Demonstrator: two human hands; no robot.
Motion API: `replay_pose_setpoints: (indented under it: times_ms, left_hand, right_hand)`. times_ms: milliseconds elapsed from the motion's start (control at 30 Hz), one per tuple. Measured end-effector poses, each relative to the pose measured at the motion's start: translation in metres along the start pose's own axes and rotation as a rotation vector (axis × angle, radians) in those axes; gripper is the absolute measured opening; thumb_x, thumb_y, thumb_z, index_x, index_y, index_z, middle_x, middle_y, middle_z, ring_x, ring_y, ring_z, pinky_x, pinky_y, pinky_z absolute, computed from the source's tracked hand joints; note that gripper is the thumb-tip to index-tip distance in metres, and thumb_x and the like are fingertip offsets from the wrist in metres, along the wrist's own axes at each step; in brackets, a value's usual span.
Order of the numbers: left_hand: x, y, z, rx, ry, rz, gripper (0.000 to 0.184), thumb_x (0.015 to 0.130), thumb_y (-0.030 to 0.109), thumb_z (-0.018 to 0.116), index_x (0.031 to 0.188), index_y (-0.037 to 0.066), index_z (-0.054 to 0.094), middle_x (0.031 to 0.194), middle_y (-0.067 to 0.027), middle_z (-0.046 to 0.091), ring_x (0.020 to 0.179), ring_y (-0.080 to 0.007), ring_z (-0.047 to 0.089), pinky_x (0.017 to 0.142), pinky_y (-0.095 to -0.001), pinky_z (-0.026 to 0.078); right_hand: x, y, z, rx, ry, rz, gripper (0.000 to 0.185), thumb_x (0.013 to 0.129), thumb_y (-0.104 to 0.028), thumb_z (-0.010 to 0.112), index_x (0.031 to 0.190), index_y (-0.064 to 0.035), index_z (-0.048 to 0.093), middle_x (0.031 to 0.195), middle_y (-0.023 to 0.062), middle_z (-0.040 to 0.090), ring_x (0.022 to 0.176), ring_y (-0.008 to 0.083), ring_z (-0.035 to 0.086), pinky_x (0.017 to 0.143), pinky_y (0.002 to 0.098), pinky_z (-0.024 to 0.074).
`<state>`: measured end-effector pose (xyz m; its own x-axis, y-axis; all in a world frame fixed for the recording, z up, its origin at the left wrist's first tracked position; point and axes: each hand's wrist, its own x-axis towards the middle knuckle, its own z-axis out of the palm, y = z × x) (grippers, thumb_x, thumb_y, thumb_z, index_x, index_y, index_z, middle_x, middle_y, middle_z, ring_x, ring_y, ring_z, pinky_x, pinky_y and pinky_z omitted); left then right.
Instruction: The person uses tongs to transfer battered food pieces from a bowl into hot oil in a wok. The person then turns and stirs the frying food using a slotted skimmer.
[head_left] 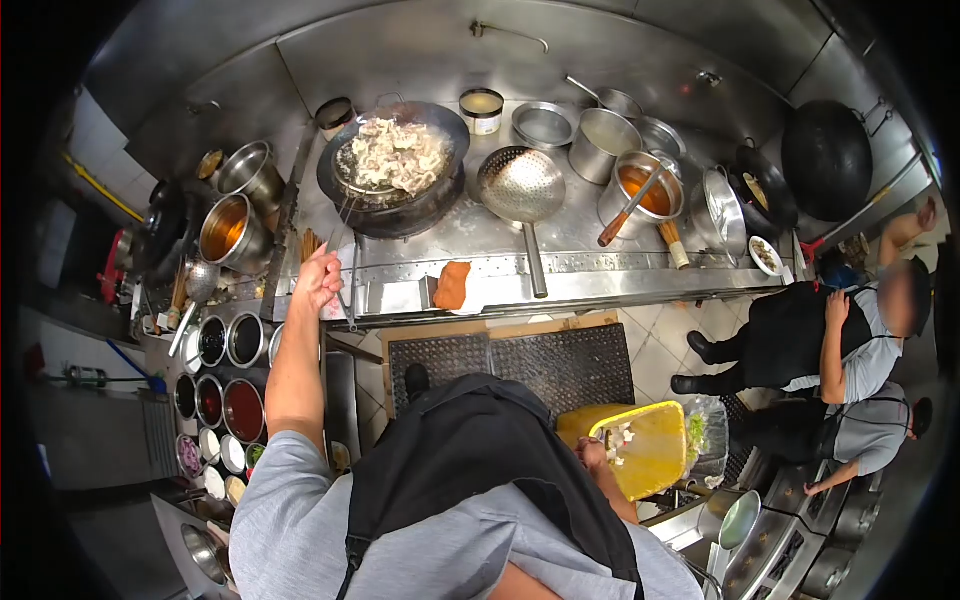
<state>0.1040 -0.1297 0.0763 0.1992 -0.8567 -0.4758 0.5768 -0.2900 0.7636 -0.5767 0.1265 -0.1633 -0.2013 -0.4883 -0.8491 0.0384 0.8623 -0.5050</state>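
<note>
My left hand (318,277) is closed at the stove's front edge, apparently round the handle of a wire strainer (342,212). That strainer reaches into the big wok (462,165) under a heap of pale sliced meat (395,157). Just right of the hand, a long metal utensil (352,290) leans over the edge. Down at my right side, my right hand (593,457) shows only partly past the apron, fingers curled, near the yellow bin (655,462). Whether it holds anything is hidden.
A perforated ladle (522,185) and an orange cloth (452,286) lie on the steel counter. Pots stand behind, one with amber liquid (648,192). Sauce containers (244,410) line the left. Two people (850,330) stand at right. A rubber mat (560,367) covers the floor.
</note>
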Motion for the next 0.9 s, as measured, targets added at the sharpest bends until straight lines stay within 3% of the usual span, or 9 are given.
replay_pose_setpoints:
  times_ms: [100,200,233,333,367,400,500,667,900]
  left_hand:
    - [-0.007,0.005,-0.010,0.039,-0.020,0.003,0.066,0.098,0.009,0.049,0.154,0.018,0.015,0.062,0.0026,0.043,0.039,-0.0075,0.031,0.036,-0.0258,0.029]
    - [-0.017,0.013,-0.013,0.063,-0.015,0.037,0.071,0.098,0.010,0.048,0.156,0.019,0.009,0.062,0.0030,0.043,0.039,-0.0076,0.031,0.036,-0.0259,0.029]
    - [-0.019,0.015,-0.012,0.066,0.025,0.043,0.060,0.098,0.010,0.048,0.152,0.018,0.022,0.061,0.0034,0.043,0.039,-0.0072,0.031,0.036,-0.0252,0.029]
    - [-0.037,0.028,0.007,0.120,0.081,0.064,0.043,0.098,0.010,0.047,0.140,0.018,0.037,0.061,0.0039,0.043,0.038,-0.0068,0.031,0.035,-0.0245,0.028]
    - [-0.034,0.029,0.004,0.165,0.080,0.080,0.027,0.097,0.009,0.046,0.123,0.018,0.048,0.062,0.0044,0.043,0.038,-0.0060,0.031,0.035,-0.0244,0.027]
    - [-0.033,0.032,0.008,0.232,0.099,0.108,0.030,0.097,0.009,0.046,0.126,0.017,0.049,0.062,0.0043,0.044,0.038,-0.0061,0.031,0.035,-0.0248,0.028]
    - [-0.031,0.035,0.014,0.415,0.171,0.202,0.040,0.095,0.009,0.046,0.134,0.016,0.048,0.062,0.0037,0.045,0.039,-0.0065,0.032,0.034,-0.0257,0.029]
    - [-0.003,0.027,0.003,0.585,0.266,0.300,0.056,0.094,0.009,0.047,0.149,0.014,0.038,0.062,0.0026,0.046,0.040,-0.0080,0.034,0.034,-0.0266,0.030]
    - [-0.028,0.040,0.018,0.482,0.191,0.205,0.050,0.095,0.008,0.046,0.144,0.014,0.042,0.061,0.0041,0.043,0.040,-0.0063,0.034,0.034,-0.0253,0.029]
  right_hand:
    - [0.006,-0.003,0.002,-0.016,-0.029,0.001,0.012,0.098,-0.020,0.051,0.096,-0.0112,0.059,0.073,0.0022,0.056,0.053,0.0126,0.054,0.040,0.0268,0.0382]
    - [0.011,-0.003,0.004,0.030,-0.061,-0.001,0.012,0.093,-0.018,0.055,0.085,-0.0109,0.059,0.067,0.0047,0.057,0.049,0.0158,0.050,0.043,0.0322,0.0400]
    - [0.013,-0.002,0.004,0.032,-0.067,0.001,0.014,0.094,-0.019,0.054,0.084,-0.0108,0.059,0.067,0.0048,0.057,0.049,0.0159,0.050,0.043,0.0321,0.0400]
    - [0.022,0.003,0.004,0.025,-0.074,0.004,0.019,0.096,-0.021,0.051,0.082,-0.0106,0.058,0.067,0.0050,0.057,0.048,0.0162,0.050,0.043,0.0317,0.0400]
    - [0.026,0.004,0.004,0.016,-0.070,0.002,0.020,0.096,-0.021,0.050,0.081,-0.0107,0.058,0.067,0.0050,0.057,0.048,0.0163,0.050,0.043,0.0317,0.0399]
    - [0.031,0.008,0.003,0.007,-0.065,0.000,0.022,0.097,-0.022,0.049,0.080,-0.0108,0.057,0.066,0.0050,0.057,0.048,0.0164,0.050,0.043,0.0316,0.0399]
    - [0.040,0.009,-0.002,-0.032,-0.118,0.050,0.015,0.097,-0.025,0.051,0.105,-0.0157,0.061,0.082,-0.0006,0.062,0.064,0.0126,0.058,0.052,0.0298,0.0448]
    - [0.050,0.015,-0.004,-0.085,-0.171,0.041,0.018,0.097,-0.026,0.052,0.107,-0.0140,0.061,0.081,0.0014,0.062,0.061,0.0129,0.057,0.047,0.0282,0.0435]
    - [0.049,0.029,-0.002,-0.147,-0.153,-0.001,0.021,0.098,-0.024,0.048,0.108,-0.0106,0.061,0.080,0.0035,0.062,0.059,0.0142,0.057,0.044,0.0277,0.0433]
